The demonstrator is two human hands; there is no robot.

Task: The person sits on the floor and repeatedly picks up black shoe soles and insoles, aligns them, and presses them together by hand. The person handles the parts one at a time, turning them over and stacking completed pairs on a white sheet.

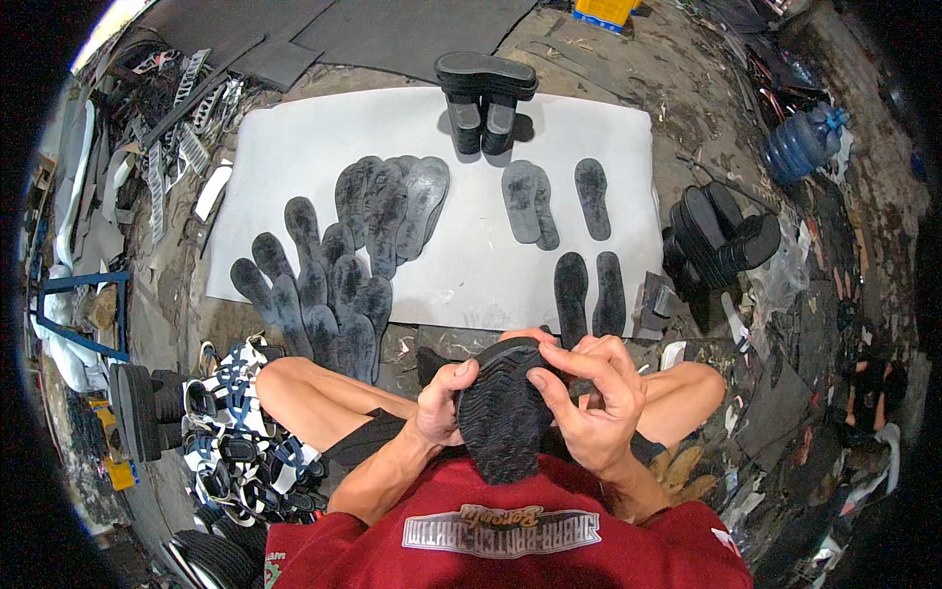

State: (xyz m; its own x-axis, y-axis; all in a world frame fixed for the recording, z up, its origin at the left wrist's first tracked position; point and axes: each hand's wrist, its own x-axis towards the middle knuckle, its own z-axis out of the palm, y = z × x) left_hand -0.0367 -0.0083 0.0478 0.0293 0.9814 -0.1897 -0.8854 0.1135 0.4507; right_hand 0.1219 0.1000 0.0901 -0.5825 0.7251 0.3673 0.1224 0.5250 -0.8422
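Observation:
A black shoe sole (502,407) with a wavy tread is held up in front of my chest, its treaded face showing. My left hand (444,402) grips its left edge, the thumb lying on the tread side. On the opposite edge, my right hand (597,393) pinches the rim near the upper end between thumb and fingers. The fingers behind the sole are partly hidden. Beyond my hands, a pair of dark soles (590,294) lies at the near edge of a white sheet (471,265). Many overlapping soles (339,285) spread over the sheet's left side.
Stacked black soles (486,74) stand at the sheet's far edge, and another pile (721,236) sits right of it. White and navy sandal straps (245,432) heap beside my left knee. A blue water jug (803,145) lies far right among scraps.

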